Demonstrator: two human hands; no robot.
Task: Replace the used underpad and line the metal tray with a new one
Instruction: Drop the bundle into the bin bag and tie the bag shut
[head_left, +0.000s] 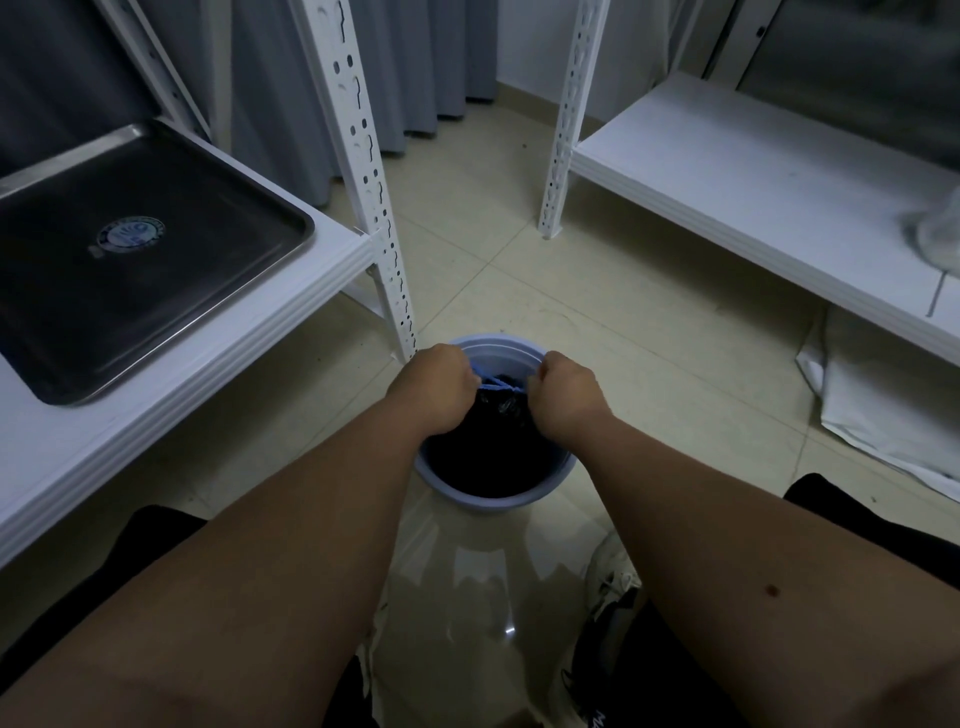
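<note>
— Where's the used underpad (491, 383)?
— In the blue bin (498, 491) on the floor — my left hand (441, 387) and right hand (566, 392) both have fingers clamped on it.
— And the metal tray (130, 260)?
— Bare, on the left shelf (208, 384).

Tray: the square stainless-steel metal tray (150, 270) is dark silver-grey, with a round blue-and-white sticker (131, 234) at its middle.
Bin: the round plastic bin (519, 493) is pale blue, its inside black.
Underpad: a strip of blue underpad (496, 383) shows against the black.
Shelves: the slotted metal shelves (727, 171) are white.
Floor: the tiled floor (649, 374) is glossy cream-beige.
Curtains: the pleated curtains (415, 67) are grey.
</note>
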